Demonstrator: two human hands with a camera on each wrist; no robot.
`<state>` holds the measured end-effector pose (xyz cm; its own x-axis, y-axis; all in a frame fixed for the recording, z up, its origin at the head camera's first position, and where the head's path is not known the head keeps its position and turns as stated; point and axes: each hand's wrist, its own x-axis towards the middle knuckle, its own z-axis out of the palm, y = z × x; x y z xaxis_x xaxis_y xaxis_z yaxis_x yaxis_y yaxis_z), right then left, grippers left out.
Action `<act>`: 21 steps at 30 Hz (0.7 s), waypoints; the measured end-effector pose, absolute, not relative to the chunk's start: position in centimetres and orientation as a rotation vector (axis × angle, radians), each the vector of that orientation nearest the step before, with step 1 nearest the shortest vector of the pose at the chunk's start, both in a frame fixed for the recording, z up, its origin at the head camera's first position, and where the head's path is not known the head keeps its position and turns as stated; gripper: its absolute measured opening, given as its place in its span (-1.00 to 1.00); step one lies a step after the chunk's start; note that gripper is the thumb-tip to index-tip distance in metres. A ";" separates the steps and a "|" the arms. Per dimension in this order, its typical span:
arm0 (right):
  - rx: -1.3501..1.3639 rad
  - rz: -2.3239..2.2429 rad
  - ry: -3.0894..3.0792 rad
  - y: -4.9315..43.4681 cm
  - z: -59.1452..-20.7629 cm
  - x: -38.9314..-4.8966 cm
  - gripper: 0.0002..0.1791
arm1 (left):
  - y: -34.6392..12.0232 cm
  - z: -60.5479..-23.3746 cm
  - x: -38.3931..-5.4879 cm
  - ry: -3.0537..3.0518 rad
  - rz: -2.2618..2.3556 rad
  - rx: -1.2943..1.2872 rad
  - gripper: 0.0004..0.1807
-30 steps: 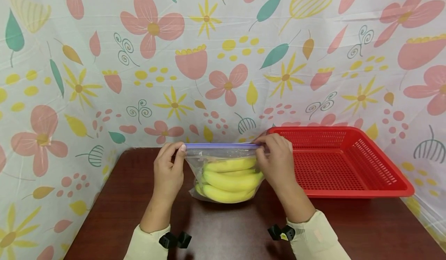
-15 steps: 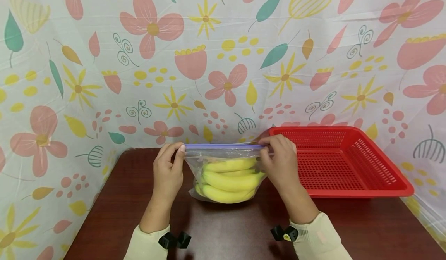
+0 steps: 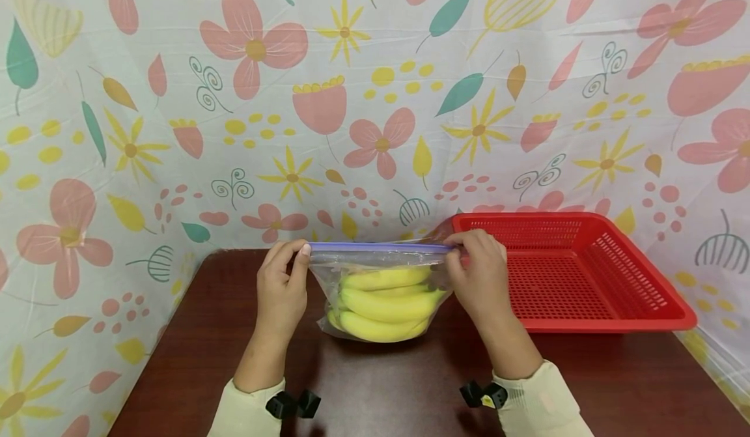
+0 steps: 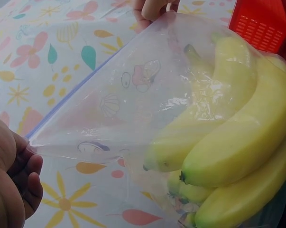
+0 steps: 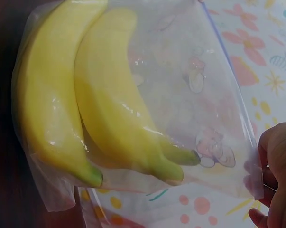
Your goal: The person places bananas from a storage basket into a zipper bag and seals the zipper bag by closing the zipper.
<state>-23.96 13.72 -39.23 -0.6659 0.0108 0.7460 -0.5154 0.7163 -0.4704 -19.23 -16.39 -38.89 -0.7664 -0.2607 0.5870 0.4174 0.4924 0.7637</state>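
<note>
A clear zip bag (image 3: 328,274) with a blue-purple zip strip (image 3: 375,247) stands at the middle of the table, its top edge stretched level between both hands. Several yellow bananas (image 3: 387,307) with greenish tips lie inside, toward the bag's bottom, as the left wrist view also shows with the bananas (image 4: 242,142) close up. My left hand (image 3: 283,287) pinches the strip's left end between thumb and fingers. At its right end, my right hand (image 3: 482,281) pinches the bag's top corner; the right wrist view shows this hand (image 5: 278,175) at the bag's corner.
A red plastic basket (image 3: 562,326) with perforated sides stands at the right, just beyond the right hand. The dark brown table (image 3: 387,391) backs onto a flower-printed cloth (image 3: 375,66). Black wrist devices (image 3: 293,404) sit at both cuffs.
My right hand has slid rightward along the zip strip to its right end, showing more of the strip. The left hand keeps its hold, and the bananas stay in place.
</note>
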 end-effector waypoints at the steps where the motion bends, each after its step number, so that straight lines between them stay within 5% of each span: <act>1: 0.380 0.887 -2.153 13.8 -39.3 -24.0 -0.84 | -16.4 -38.9 -19.2 -2.069 -1.307 -0.128 -0.74; 21: 0.332 0.937 -2.149 14.4 -40.2 -23.5 -0.82 | -16.1 -38.6 -19.1 -2.056 -1.312 -0.167 -0.78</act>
